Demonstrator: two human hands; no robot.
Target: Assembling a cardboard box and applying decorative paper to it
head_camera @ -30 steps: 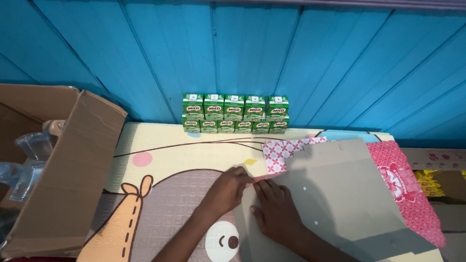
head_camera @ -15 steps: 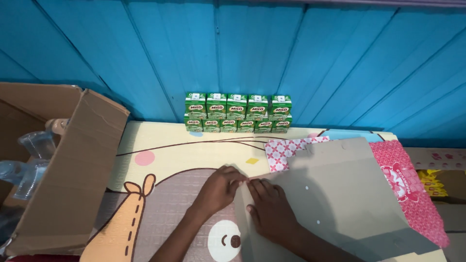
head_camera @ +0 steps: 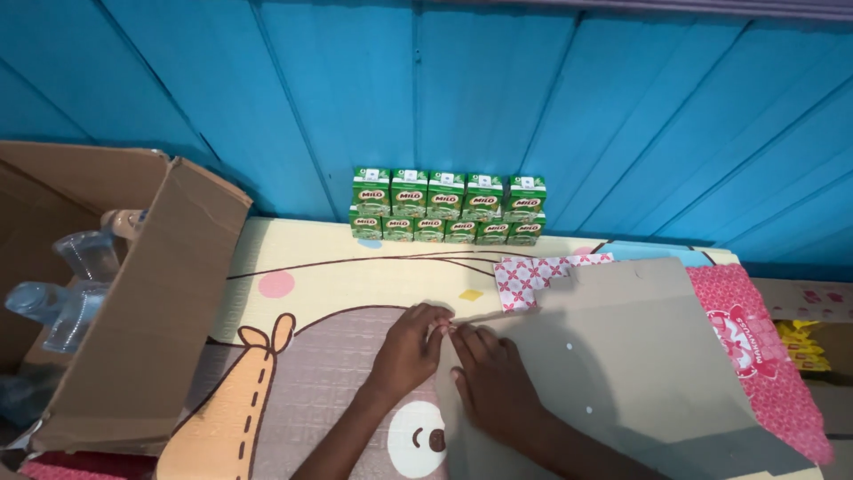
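Note:
A flat brown cardboard sheet [head_camera: 640, 356] with a red and white patterned underside lies on a cartoon play mat [head_camera: 311, 284]. My left hand [head_camera: 407, 349] pinches the sheet's near left corner with its fingertips. My right hand [head_camera: 493, 382] lies palm down on the sheet just beside that corner, fingers almost touching the left hand. Two stacked rows of small green drink cartons [head_camera: 447, 206] stand against the blue plank wall [head_camera: 533, 107] at the mat's far edge.
An open brown cardboard box [head_camera: 147, 302] lies at the left with clear plastic bottles [head_camera: 71, 284] inside. At the far right sits a low box [head_camera: 813, 307] with yellow packets [head_camera: 804, 342].
Both hands have shifted slightly left and closer together at the sheet's corner, and the view has tilted down a little.

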